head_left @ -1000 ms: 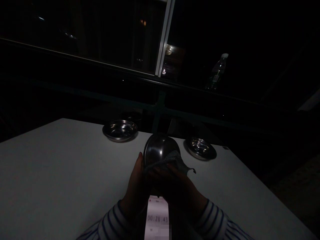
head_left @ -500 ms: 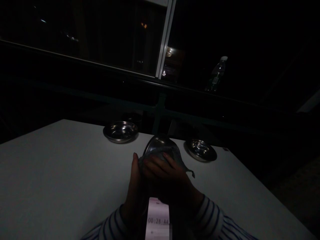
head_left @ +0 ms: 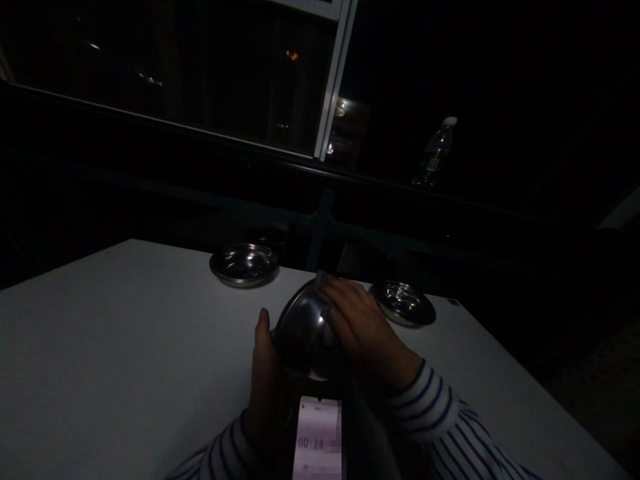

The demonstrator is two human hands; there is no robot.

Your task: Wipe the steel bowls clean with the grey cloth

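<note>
A shiny metal bowl (head_left: 301, 330) is held tilted above the near part of the table, its rounded outside facing up. My left hand (head_left: 263, 373) grips it at the left rim with the thumb raised; the other fingers are hidden in the dark. My right hand (head_left: 370, 327) presses a grey cloth (head_left: 327, 328) against the bowl's upper right side, fingers bent over it. Much of the cloth is lost in shadow. Below the bowl a lit phone (head_left: 319, 433) shows a running timer, partly blurred out.
Two more metal bowls stand near the white table's (head_left: 175, 313) far edge, a left bowl (head_left: 244, 265) and a right bowl (head_left: 404, 303). Beyond, a clear plastic bottle (head_left: 436, 157) stands by a window frame (head_left: 334, 83). The room is very dark.
My right hand with the cloth has slid from the bowl's near side up to its far right side, uncovering the near surface. The bowl has tilted and shifted slightly left.
</note>
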